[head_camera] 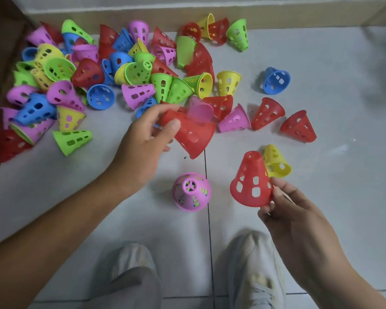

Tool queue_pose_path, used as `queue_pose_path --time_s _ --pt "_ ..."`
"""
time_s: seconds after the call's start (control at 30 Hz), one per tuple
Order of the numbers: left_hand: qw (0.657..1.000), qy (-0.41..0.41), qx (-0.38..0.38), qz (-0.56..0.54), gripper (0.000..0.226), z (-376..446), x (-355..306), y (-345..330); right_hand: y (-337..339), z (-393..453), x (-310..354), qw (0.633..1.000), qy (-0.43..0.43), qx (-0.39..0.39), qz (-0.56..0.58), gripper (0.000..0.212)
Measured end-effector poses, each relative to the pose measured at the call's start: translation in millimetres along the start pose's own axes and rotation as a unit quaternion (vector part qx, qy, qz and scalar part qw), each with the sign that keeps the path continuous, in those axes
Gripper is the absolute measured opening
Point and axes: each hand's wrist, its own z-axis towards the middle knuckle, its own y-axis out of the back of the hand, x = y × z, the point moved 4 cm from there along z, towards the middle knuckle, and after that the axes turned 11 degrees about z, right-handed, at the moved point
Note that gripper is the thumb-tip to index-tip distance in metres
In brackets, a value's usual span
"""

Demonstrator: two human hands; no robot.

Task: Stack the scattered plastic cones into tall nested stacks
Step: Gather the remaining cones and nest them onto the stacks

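Note:
My left hand [147, 139] grips a red cone [192, 134] by its narrow end, tilted with the wide rim toward the lower right, above the floor. My right hand [283, 204] pinches the rim of another red cone [252, 181], held upright with its tip up. Between my hands a nested stack topped by a pink cone [191, 191] stands upright on the floor. A yellow cone [276, 162] lies just behind the right-hand cone. Several loose red and pink cones lie to the right of the left hand.
A big heap of red, blue, green, yellow and pink cones [98, 72] fills the upper left of the tiled floor [332, 97]. A lone blue cone [275, 80] lies at the right. A low wall ledge [276, 16] runs along the back. My two shoes [252, 264] are at the bottom.

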Motion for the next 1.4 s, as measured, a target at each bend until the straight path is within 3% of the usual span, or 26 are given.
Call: queue_pose_path --time_s 0.27,0.43,0.6,1.0,1.4 --pt "0.998 -0.05 0.033 -0.011 0.036 -50 -29 14 -16 -3 0 0.996 -0.024 0.057 0.068 0.034" --pt "0.992 -0.058 0.067 0.092 0.056 -57 -23 6 -23 -4 -1 0.994 -0.021 0.074 0.08 0.04" --pt "0.983 -0.065 0.094 0.146 0.061 -64 -9 -4 -27 -6 -5 0.993 -0.038 0.084 0.069 0.042" --pt "0.979 -0.055 0.097 0.17 0.059 -59 30 10 -58 -9 -17 0.982 -0.038 0.166 -0.083 0.033" --pt "0.977 -0.036 0.045 0.208 0.036 -6 71 23 -48 3 -32 0.962 0.017 0.094 -0.255 0.008"
